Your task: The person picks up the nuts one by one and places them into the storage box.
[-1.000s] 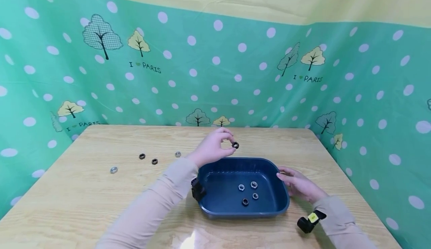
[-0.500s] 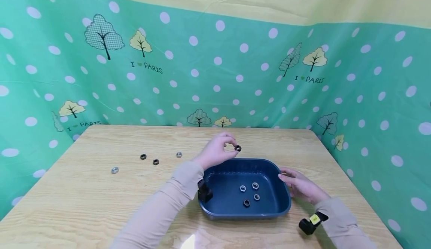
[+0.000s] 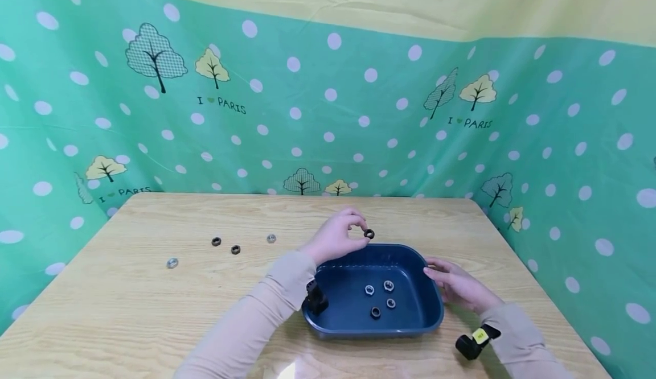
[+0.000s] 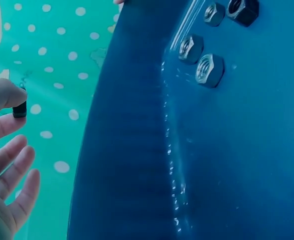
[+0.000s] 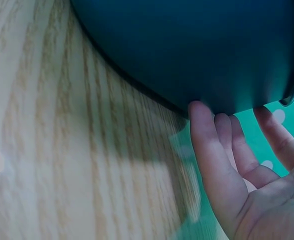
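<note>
My left hand [image 3: 340,235] pinches a black hex nut [image 3: 369,234] between thumb and finger, above the far rim of a dark blue basin [image 3: 379,330]. The left wrist view shows this nut [image 4: 20,109] edge-on, with the other fingers spread below it. My right hand [image 3: 458,285] holds the basin's right side, thumb at the rim and fingers against the outer wall [image 5: 207,65]. Inside the basin lie a dark nut [image 3: 376,313] and several silver nuts [image 3: 388,285].
Left on the wooden table [image 3: 118,310] lie two dark nuts [image 3: 236,250], a silver nut [image 3: 271,238] and a larger silver one [image 3: 172,263]. A green polka-dot cloth [image 3: 307,94] hangs behind and at the right.
My left hand has moved a little right and nearer, with the black nut still pinched. The right hand stays at the basin's side, and the nuts in it lie as before.
</note>
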Action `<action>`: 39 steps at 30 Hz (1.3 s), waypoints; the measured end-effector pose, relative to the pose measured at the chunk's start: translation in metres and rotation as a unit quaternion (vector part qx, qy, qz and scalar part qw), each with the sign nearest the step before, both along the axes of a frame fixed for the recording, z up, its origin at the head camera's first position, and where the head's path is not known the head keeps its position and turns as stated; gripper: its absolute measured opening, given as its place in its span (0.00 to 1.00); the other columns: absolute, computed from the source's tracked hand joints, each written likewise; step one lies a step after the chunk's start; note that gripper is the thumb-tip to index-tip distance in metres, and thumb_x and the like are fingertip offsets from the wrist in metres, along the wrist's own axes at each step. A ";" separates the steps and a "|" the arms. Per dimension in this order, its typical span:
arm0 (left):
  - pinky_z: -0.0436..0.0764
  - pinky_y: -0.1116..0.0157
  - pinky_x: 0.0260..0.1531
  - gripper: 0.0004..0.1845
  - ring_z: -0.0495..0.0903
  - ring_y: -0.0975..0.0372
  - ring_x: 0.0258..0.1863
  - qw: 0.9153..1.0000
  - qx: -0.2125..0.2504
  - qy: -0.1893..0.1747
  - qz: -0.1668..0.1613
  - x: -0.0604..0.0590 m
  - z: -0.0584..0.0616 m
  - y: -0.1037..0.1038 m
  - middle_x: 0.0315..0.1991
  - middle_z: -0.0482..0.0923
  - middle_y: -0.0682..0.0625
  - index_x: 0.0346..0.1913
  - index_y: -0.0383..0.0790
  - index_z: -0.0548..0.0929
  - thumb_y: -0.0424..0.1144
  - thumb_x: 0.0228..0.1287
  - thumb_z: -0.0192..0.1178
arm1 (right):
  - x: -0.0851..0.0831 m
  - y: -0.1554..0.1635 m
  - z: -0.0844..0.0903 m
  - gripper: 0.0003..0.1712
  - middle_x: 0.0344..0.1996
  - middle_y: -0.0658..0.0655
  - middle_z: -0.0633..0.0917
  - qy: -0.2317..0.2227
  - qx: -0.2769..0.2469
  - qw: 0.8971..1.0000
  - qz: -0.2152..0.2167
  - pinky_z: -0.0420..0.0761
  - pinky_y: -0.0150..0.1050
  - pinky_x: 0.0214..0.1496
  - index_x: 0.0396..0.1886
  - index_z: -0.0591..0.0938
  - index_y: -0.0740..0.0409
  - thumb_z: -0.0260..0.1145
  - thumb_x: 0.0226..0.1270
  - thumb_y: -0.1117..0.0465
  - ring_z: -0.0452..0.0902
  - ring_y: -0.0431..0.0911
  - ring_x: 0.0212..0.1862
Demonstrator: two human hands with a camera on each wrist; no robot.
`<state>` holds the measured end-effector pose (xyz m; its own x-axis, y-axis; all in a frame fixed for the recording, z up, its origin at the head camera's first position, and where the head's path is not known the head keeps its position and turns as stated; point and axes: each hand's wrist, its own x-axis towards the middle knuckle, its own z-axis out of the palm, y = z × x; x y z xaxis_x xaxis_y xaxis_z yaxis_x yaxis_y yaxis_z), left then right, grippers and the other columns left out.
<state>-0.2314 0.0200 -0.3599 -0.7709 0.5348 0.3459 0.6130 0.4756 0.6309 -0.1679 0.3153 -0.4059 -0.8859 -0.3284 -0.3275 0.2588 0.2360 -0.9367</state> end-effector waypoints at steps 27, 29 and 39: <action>0.76 0.73 0.46 0.07 0.76 0.64 0.43 0.991 -0.093 0.022 -0.090 0.005 -0.007 0.007 0.42 0.78 0.54 0.37 0.44 0.83 0.41 0.58 0.65 | 0.001 -0.001 0.004 0.38 0.51 0.49 0.79 0.001 -0.004 1.000 0.003 0.78 0.51 0.52 0.69 0.51 0.72 0.54 0.72 0.52 0.76 0.39 0.49; 0.76 0.73 0.47 0.07 0.76 0.65 0.43 0.990 -0.108 0.016 -0.093 0.006 -0.006 0.009 0.43 0.77 0.54 0.39 0.44 0.83 0.41 0.59 0.64 | 0.000 -0.001 0.004 0.38 0.51 0.49 0.79 0.002 -0.007 1.000 0.003 0.78 0.52 0.52 0.69 0.51 0.71 0.54 0.72 0.53 0.76 0.38 0.49; 0.74 0.74 0.45 0.07 0.74 0.67 0.41 0.976 -0.173 0.029 -0.131 0.016 -0.008 0.016 0.44 0.77 0.56 0.39 0.48 0.83 0.43 0.59 0.64 | 0.001 -0.001 0.002 0.38 0.52 0.50 0.79 0.000 0.006 1.000 0.003 0.78 0.51 0.52 0.70 0.51 0.71 0.53 0.73 0.52 0.76 0.39 0.49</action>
<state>-0.2151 0.0362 -0.3678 -0.5765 0.8035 0.1481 0.7720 0.4763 0.4209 -0.1667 0.3144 -0.4040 -0.8843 -0.3295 -0.3308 0.2569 0.2482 -0.9340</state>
